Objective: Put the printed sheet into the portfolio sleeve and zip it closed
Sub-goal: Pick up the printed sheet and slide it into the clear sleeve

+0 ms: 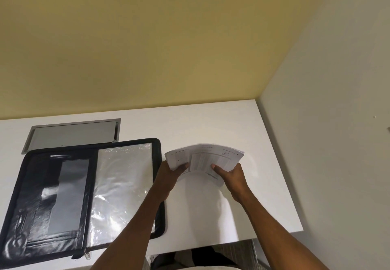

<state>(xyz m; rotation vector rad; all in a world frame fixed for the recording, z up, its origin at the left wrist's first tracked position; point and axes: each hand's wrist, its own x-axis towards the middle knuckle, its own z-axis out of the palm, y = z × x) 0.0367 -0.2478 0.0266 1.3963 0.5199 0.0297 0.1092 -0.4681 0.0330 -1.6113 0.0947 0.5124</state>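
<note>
hands point(168, 177) point(230, 174) hold printed sheet point(209, 158) (bowed) beside open portfolio point(84, 185).

The printed sheet point(207, 158) right of frame centre carries lines of print and headings, all too blurred to read.

Matt paper sheet point(209, 160), glossy black portfolio point(42, 185), crinkled clear plastic sleeve point(124, 177), smooth white table point(211, 122)
</note>
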